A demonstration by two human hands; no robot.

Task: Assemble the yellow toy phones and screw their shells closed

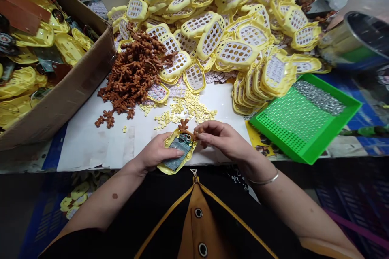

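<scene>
Here, both hands meet at the near table edge. Left hand [154,154] cups a yellow shell [178,151] from below, thumb laid across the circuit board [179,148] that sits in its open back; fingers curled under, grip closed on the shell. Right hand [223,139] just to the right of it, fingertips pressed together, pinching a brown rubber piece [184,126] at the shell's top edge. The piece touches the shell; how far it is seated cannot be told.

Just beyond the hands: a scatter of small yellow buttons [185,111] on the white sheet [100,137]. Further out and to the left of the left hand, a heap of brown rubber pieces [133,73]. Beyond that, a large mound of yellow keypad covers [234,28] with white grids. To the right of the right hand, a green tray [304,119], screws [319,97] gathered in its far corner. Well to the left of the left hand, a cardboard box [60,101] holding more yellow parts. A thin bangle [264,181] on the right wrist.
</scene>
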